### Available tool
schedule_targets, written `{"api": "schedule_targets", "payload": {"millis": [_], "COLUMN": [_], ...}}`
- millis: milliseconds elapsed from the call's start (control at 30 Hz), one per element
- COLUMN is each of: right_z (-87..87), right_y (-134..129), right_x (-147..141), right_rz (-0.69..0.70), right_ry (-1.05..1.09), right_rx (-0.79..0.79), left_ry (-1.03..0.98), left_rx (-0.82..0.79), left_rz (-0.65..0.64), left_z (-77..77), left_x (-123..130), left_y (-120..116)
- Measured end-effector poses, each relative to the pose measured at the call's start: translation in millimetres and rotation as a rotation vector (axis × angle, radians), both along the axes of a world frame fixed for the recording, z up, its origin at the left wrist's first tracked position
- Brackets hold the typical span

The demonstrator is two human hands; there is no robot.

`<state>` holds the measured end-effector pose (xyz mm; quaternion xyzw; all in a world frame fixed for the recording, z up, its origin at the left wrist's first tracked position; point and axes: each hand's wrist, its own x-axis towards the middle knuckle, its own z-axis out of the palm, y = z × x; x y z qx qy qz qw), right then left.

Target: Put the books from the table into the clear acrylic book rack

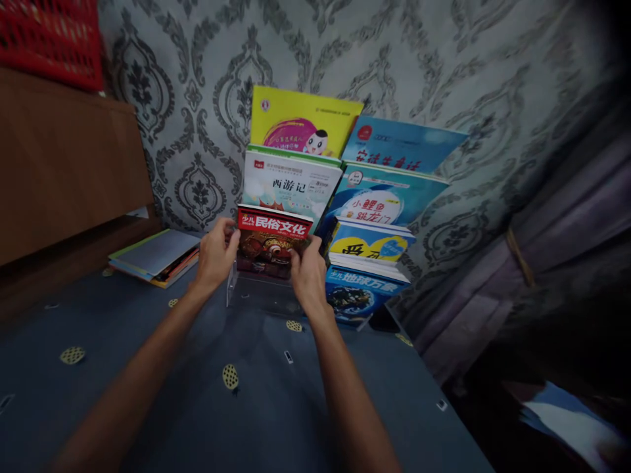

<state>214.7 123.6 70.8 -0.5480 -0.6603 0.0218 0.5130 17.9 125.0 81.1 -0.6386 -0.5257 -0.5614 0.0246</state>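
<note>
Two hands flank the red book (pixel 271 249), held between them at the front of the left row. The left hand (pixel 213 257) has its thumb and fingers together at one side edge; the right hand (pixel 309 276) is clamped on the other, thumb on the cover. How far the fingers reach behind is hidden. Gripping both sides seems meant to hold the book level and its title in view.

The book leans back a little above the front of a clear stand (pixel 263 295); whether it bears on the stand cannot be told. Behind rise the white book (pixel 290 184) and the yellow book (pixel 296 115), stepped, probably so each title shows. Beside them, the earth book (pixel 362 295), the teal book (pixel 394 197) and the blue book (pixel 409 141) climb likewise. A pile (pixel 152 253) lies flat on the cloth (pixel 167 401), near the left hand.
</note>
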Motion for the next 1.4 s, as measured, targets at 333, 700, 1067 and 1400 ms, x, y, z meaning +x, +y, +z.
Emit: {"api": "schedule_targets", "payload": {"millis": [333, 700, 1067, 1400], "right_z": [-4.7, -6.3, -5.4, 0.1], "right_y": [7.5, 4.7, 3.2, -4.0], "right_x": [4.1, -3.1, -6.2, -9.8], "right_rz": [-0.007, -0.036, -0.077, -0.109], "right_ry": [-0.030, -0.086, -0.093, -0.113], "right_rx": [0.042, 0.040, 0.066, 0.056], "left_ry": [0.035, 0.184, 0.175, 0.145], "left_rx": [-0.007, -0.003, 0.012, -0.003], "left_rz": [-0.020, 0.034, 0.054, 0.053], "left_z": [-2.4, -10.1, -11.2, -8.8], "left_x": [2.9, 4.3, 4.6, 5.2], "left_y": [-0.3, 2.3, 3.1, 1.2]}}
